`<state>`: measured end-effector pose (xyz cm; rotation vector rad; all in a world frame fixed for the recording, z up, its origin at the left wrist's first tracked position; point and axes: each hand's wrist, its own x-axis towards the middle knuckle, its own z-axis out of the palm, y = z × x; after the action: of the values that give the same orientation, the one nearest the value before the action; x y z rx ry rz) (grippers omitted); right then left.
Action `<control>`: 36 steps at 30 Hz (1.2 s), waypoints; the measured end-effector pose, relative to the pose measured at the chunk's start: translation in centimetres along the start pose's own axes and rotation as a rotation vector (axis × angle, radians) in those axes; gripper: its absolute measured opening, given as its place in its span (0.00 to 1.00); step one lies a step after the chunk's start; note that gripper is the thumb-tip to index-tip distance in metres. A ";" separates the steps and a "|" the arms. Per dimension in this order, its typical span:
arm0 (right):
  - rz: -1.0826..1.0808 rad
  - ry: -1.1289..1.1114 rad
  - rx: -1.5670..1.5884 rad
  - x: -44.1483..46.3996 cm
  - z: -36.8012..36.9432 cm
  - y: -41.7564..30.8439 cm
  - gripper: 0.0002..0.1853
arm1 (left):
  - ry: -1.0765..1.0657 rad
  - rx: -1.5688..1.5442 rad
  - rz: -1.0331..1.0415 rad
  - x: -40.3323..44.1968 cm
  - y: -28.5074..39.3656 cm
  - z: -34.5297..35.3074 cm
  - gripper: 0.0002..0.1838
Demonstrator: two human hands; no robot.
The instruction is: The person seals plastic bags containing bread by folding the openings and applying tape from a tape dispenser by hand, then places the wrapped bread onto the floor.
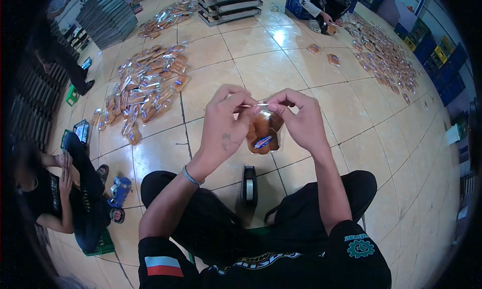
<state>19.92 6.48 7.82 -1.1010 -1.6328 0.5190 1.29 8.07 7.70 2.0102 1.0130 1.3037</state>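
A clear plastic bag of brown bread [263,133] with a blue label hangs between my hands in the middle of the view. My left hand [228,121] pinches the upper left edge of the bag, and a bracelet circles that wrist. My right hand [301,118] has thumb and finger closed on the upper right edge. Below the bag, a black tape dispenser [249,185] stands on the tiled floor between my folded legs.
Bagged bread lies in a pile [148,83] at left and a wide spread [386,55] at right. Co-workers sit at left [55,193] and upper right [326,5]; another person [63,53] stands at upper left. Trays [228,5] are stacked at the back.
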 end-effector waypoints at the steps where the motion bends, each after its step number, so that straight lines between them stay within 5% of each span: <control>1: 0.128 -0.037 0.090 0.0 -0.2 -0.3 0.04 | -0.050 -0.077 -0.114 0.2 -0.2 -0.2 0.06; 3: 0.254 -0.074 0.183 0.0 0.2 -0.3 0.04 | -0.098 -0.150 -0.228 0.5 -0.4 -0.7 0.06; 6: 0.117 0.010 0.296 -0.1 1.0 0.3 0.05 | -0.106 -0.197 -0.327 0.9 -0.6 -1.4 0.07; 8: 0.230 -0.072 0.282 -0.1 0.5 0.5 0.07 | -0.113 -0.528 -0.346 0.9 -1.4 -1.5 0.11; 12: 0.529 -0.059 0.433 -0.4 0.1 0.5 0.10 | -0.122 -0.473 -0.256 0.6 -0.6 -0.7 0.12; 15: 0.353 0.007 0.208 -0.7 1.0 1.0 0.07 | -0.010 -0.070 -0.247 0.3 -0.5 -0.2 0.11; 17: -0.162 0.142 -0.433 -0.7 2.1 1.1 0.04 | 0.065 -0.013 -0.236 0.4 -0.3 0.3 0.07; 20: -0.205 0.074 -0.493 -0.8 2.6 1.2 0.02 | 0.019 0.400 0.048 0.7 0.8 -0.2 0.07; 24: -0.112 -0.104 -0.521 -0.8 2.0 2.1 0.04 | -0.017 0.486 0.056 0.4 -1.4 -0.8 0.07; 27: -0.065 -0.194 -0.299 -0.5 1.3 3.9 0.11 | -0.223 0.255 -0.232 0.9 -3.6 -2.1 0.09; 28: -0.065 -0.202 -0.292 -0.7 1.6 4.3 0.11 | -0.287 -0.096 -0.377 1.0 -4.6 -2.3 0.10; 29: 0.198 -0.229 0.072 -0.9 1.9 4.8 0.13 | -0.341 -0.453 -0.511 0.9 -5.4 -2.3 0.12; 30: 0.458 -0.247 0.435 -1.0 2.2 5.2 0.16 | -0.337 -0.450 -0.512 0.6 -6.0 -2.0 0.12; 32: 0.615 -0.226 0.515 -1.1 2.8 6.2 0.16 | -0.216 -0.733 -0.900 0.4 -6.7 -1.2 0.11; 34: 0.863 -0.136 0.677 -1.5 3.9 6.3 0.14 | -0.157 -0.711 -0.912 0.5 -6.3 -0.6 0.09; 36: 0.734 -0.104 0.508 -1.9 4.6 5.7 0.14 | -0.103 -0.686 -0.929 0.6 -6.4 -0.3 0.07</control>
<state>18.04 8.43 0.80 -1.2642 -1.0390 1.3994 -0.73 12.27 3.27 0.8822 1.0523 0.8312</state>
